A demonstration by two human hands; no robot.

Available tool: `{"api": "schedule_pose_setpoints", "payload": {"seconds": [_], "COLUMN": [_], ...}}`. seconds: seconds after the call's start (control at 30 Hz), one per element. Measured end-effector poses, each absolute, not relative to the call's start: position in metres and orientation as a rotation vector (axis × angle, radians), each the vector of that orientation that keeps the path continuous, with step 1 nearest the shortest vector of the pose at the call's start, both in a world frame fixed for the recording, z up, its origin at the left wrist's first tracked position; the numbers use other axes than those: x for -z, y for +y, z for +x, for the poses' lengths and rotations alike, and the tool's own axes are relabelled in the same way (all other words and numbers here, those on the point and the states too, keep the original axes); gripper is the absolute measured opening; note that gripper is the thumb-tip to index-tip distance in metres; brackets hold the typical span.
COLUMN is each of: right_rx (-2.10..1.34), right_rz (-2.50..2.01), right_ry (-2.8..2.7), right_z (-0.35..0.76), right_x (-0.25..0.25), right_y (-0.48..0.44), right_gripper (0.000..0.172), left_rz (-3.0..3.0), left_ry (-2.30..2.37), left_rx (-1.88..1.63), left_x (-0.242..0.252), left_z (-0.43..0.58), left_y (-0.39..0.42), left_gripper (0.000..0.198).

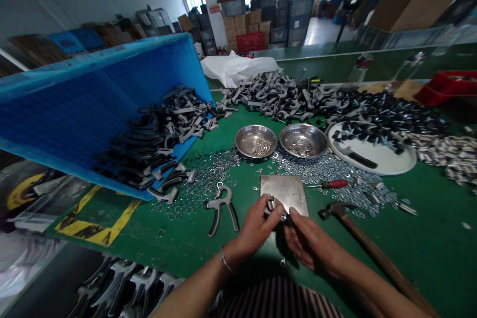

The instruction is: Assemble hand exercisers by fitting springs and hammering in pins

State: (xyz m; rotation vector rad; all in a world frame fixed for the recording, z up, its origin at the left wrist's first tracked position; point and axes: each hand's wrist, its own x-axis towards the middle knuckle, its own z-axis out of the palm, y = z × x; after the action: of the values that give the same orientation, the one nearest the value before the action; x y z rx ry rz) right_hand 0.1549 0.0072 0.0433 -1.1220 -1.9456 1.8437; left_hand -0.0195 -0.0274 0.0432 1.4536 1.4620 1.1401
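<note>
Both my hands meet over a flat steel plate (283, 186) on the green bench. My left hand (255, 226) is closed around a small part with a shiny metal cylinder (271, 202). At the dark, knob-like end (285, 217) of that part, my right hand (313, 241) pinches with thumb and fingers. My palms and fingers hide most of its shape. An assembled hand grip strengthener (222, 208) with grey-and-black handles lies to the left. Right of the plate lie a red-handled screwdriver (333, 184) and a wooden-handled hammer (368, 243).
Two steel bowls (255, 141) of small parts stand beyond the plate, beside a white plate (395, 161) holding black knobs with screws. A tilted blue crate (112, 79) spills grip handles on the left. Loose rings and nuts (316, 169) cover the bench; more handles (276, 92) are heaped behind.
</note>
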Motion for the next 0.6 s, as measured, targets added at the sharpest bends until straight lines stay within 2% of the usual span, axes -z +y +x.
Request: {"api": "schedule_pose_setpoints", "payload": {"seconds": [0.07,0.1,0.2,0.23,0.27,0.37,0.4,0.43,0.53,0.57,0.6], "right_rx": [-2.172,-2.111,-1.466,-1.397,-1.483,-2.132,-2.176,-2.062,-1.373,-1.323,-1.424], "right_rz": [-1.065,-1.074,-1.137,-1.134,-1.127,-1.075,-1.083,-1.114,-1.177,-1.179,-1.175], "right_ry": [-1.842,-1.859,-1.958,-1.94,-1.906,-1.766,-1.776,-1.837,-1.975,-1.959,-1.937], "right_z": [0.155,0.156,0.157,0.157,0.157,0.156,0.156,0.156,0.157,0.157,0.157], "right_x": [-0.043,-0.043,-0.043,-0.043,-0.043,-0.043,-0.044,-0.044,-0.043,-0.042,-0.041], "right_y": [0.007,0.008,0.011,0.012,0.012,0.011,0.012,0.013,0.016,0.017,0.018], "right_gripper": [0.075,0.071,0.049,0.046,0.048,0.068,0.071,0.069,0.053,0.052,0.054], "left_rz": [1.553,1.561,1.428,1.392,1.393,1.578,1.636,1.658,1.512,1.46,1.445], "left_ry": [1.448,1.472,1.54,1.525,1.495,1.418,1.429,1.461,1.524,1.494,1.443], "left_rx": [-1.077,-1.058,-1.122,-1.162,-1.189,-1.132,-1.084,-1.049,-1.089,-1.137,-1.186], "left_x": [-0.045,-0.045,-0.045,-0.045,-0.046,-0.047,-0.046,-0.046,-0.044,-0.044,-0.045], "left_z": [-0.02,-0.02,-0.018,-0.017,-0.017,-0.018,-0.018,-0.018,-0.014,-0.012,-0.011], "left_y": [-0.027,-0.026,-0.022,-0.021,-0.02,-0.02,-0.019,-0.019,-0.015,-0.014,-0.012], "left_gripper": [0.025,0.025,0.026,0.026,0.025,0.024,0.023,0.023,0.023,0.022,0.022]}}
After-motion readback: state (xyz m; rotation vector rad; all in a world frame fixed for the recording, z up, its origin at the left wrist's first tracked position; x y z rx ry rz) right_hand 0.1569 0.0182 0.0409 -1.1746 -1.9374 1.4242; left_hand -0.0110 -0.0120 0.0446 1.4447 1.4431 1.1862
